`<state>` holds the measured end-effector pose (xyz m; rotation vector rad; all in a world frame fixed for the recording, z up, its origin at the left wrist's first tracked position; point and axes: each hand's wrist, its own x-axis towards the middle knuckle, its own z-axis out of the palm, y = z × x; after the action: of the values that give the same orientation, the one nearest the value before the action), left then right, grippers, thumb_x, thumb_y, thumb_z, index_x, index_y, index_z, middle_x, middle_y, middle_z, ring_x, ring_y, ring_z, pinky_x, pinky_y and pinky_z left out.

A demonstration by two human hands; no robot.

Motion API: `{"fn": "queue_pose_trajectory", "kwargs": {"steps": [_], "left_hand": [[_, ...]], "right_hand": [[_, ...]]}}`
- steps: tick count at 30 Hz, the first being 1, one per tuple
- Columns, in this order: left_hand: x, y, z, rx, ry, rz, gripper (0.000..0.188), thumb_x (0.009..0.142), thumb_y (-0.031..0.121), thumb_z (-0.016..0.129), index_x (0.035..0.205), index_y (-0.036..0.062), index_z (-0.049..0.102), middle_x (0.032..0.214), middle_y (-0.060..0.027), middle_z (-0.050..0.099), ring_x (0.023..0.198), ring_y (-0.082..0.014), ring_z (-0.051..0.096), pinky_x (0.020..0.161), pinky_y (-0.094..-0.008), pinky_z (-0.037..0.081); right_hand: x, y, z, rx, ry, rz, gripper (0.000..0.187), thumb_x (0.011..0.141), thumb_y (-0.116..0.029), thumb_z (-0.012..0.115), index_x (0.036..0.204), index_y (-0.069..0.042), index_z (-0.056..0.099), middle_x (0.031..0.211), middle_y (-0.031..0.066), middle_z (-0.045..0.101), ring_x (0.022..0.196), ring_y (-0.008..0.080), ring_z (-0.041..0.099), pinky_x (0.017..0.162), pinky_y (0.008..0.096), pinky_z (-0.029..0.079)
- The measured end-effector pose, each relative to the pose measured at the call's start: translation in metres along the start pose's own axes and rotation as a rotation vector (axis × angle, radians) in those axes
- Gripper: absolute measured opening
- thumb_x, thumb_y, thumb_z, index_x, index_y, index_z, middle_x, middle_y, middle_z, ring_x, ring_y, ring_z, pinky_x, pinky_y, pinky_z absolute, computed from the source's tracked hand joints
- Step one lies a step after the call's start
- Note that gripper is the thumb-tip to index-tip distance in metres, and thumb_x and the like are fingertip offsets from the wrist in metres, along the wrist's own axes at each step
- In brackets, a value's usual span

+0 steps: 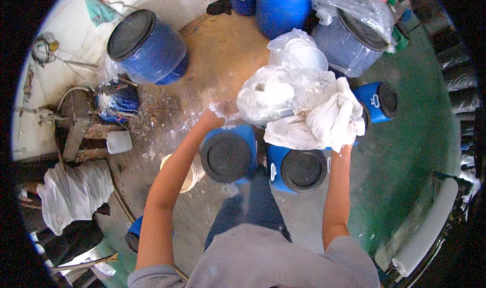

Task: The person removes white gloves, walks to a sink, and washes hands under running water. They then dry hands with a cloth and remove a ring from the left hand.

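My right hand (353, 132), partly covered by folds, grips the edge of a crumpled white sack (324, 110) that looks dusted with powder. The sack lies over a plastic-lined opening (266, 93) with white material in it. My left hand (224, 110), whitened as if by powder, is beside the left side of this lining; its fingers are blurred. Below the hands stand two blue drums with black lids, one left (229, 155) and one right (304, 169). Another blue drum (382, 100) is to the right of the sack.
Larger blue barrels stand at far left (147, 45), far middle (283, 7) and far right (352, 40). A cream bucket (190, 176) is partly behind my left forearm. A white jerrycan (119, 142) sits left, and a long white roll (428, 227) lies at the right edge.
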<state>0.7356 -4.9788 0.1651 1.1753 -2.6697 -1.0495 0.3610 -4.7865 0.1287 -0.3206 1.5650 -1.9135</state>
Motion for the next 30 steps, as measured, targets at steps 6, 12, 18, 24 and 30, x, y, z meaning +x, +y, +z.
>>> {"fn": "queue_pose_trajectory", "kwargs": {"steps": [6,12,18,24,30], "left_hand": [[0.168,-0.128,0.097,0.132,0.149,0.191,0.033,0.08,0.034,0.061,0.095,0.0049,0.063,0.103,-0.0139,0.063,0.097,-0.0315,0.058,0.088,-0.0401,0.044],[0.266,-0.158,0.184,0.438,-0.211,-0.025,0.042,0.079,0.029,0.058,0.118,0.0113,0.055,0.122,-0.0163,0.052,0.116,-0.0284,0.047,0.095,-0.0377,0.04],[0.262,-0.247,0.256,0.551,0.074,-0.181,0.059,0.077,0.029,0.06,0.13,0.0111,0.043,0.131,-0.0169,0.044,0.116,-0.0346,0.044,0.094,-0.0438,0.039],[0.286,-0.245,0.191,0.184,-0.114,-0.457,0.025,0.072,0.015,0.058,0.091,-0.0005,0.061,0.094,-0.0169,0.063,0.087,-0.0321,0.06,0.072,-0.0437,0.048],[0.279,-0.23,0.12,0.293,0.127,-0.266,0.018,0.062,0.019,0.059,0.072,0.004,0.061,0.076,-0.0169,0.061,0.076,-0.036,0.058,0.066,-0.0442,0.047]], "right_hand": [[0.089,0.082,0.03,-0.063,0.026,0.125,0.029,0.089,-0.02,0.049,0.107,0.001,0.056,0.094,0.0112,0.064,0.082,0.0202,0.062,0.073,0.0321,0.052],[0.096,0.101,0.028,-0.251,0.104,0.257,0.029,0.089,-0.02,0.048,0.107,0.001,0.056,0.094,0.0113,0.064,0.082,0.0202,0.062,0.073,0.0321,0.052],[0.128,0.221,0.006,0.205,0.184,0.529,0.035,0.087,-0.027,0.047,0.108,0.0,0.057,0.104,0.0134,0.06,0.088,0.0226,0.06,0.076,0.0342,0.05],[0.091,0.265,0.116,-1.066,0.147,-0.299,0.041,0.085,-0.02,0.051,0.119,0.003,0.049,0.107,0.0166,0.057,0.093,0.0269,0.058,0.083,0.0367,0.046],[0.111,0.399,0.124,-0.508,-0.198,0.399,0.054,0.084,-0.028,0.051,0.128,0.002,0.04,0.128,0.02,0.045,0.114,0.031,0.046,0.096,0.0437,0.036]]}}
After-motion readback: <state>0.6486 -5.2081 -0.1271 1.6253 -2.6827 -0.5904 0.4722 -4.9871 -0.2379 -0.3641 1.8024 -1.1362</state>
